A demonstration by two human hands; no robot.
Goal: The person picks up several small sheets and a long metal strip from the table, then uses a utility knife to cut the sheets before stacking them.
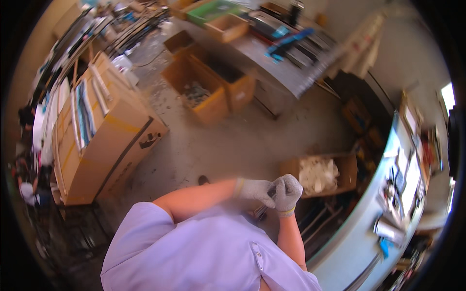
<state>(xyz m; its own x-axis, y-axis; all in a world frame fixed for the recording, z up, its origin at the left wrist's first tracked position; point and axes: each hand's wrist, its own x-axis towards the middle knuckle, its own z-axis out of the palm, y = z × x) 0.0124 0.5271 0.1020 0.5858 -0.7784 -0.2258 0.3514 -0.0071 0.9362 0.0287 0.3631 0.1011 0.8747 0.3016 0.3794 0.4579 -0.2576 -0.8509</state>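
Note:
Both of my hands wear light grey knit gloves and meet in front of my body. My left hand [256, 190] reaches in from the left, its fingers closed against the other hand. My right hand [290, 192] is raised and bent inward, with its fingers curled tight. Something small and dark shows between the two hands, but the gloves hide most of it and I cannot tell its kind. Just below them, thin shiny metal-looking strips [261, 211] show partly, blurred; whether they are held is unclear.
A cardboard box [346, 175] of cream-coloured scraps stands just beyond my right hand. To the right runs a long pale table [335, 264] with metal parts. A large carton [114, 157] stands left. Ahead are open brown boxes [213, 109] and a workbench [297, 81] with blue-handled tools.

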